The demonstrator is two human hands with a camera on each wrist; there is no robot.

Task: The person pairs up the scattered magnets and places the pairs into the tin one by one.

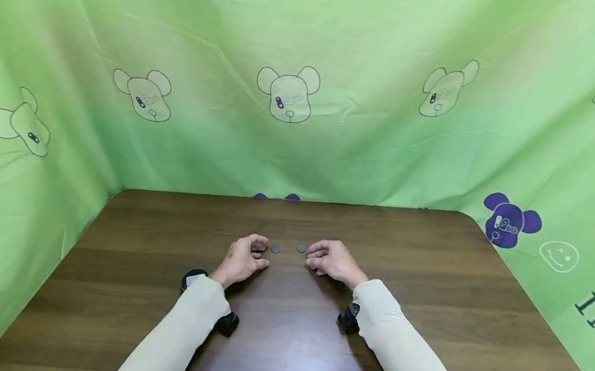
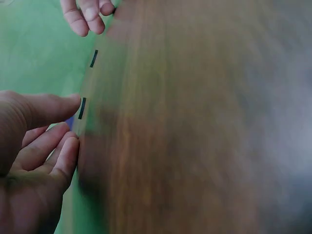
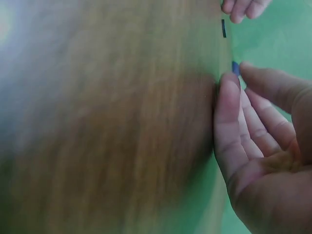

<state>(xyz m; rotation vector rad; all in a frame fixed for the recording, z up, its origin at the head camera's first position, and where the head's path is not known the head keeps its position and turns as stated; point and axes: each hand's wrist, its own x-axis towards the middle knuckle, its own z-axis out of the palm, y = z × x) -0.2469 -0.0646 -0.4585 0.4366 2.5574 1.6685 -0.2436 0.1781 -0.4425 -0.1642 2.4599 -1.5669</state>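
Observation:
Two small, flat, dark grey discs lie apart on the table: a left disc [image 1: 275, 248] and a right disc [image 1: 301, 248]. Just left of the left disc is my left hand [image 1: 241, 258], its thumb and fingers spread apart around nothing. To the right of the right disc, almost touching it, is my right hand [image 1: 333, 259], with bent, relaxed fingers that hold nothing visible. Seen edge-on in the left wrist view, the discs look like thin dark strips, the nearer strip [image 2: 82, 108] close to my left thumb. Only one strip [image 3: 224, 28] shows in the right wrist view.
A brown wood-grain table [image 1: 284, 327] extends under both arms. Green cloth [image 1: 210, 34] printed with bear heads hangs behind it and at both sides. Black devices sit at the left wrist [image 1: 227, 324] and right wrist [image 1: 348, 319].

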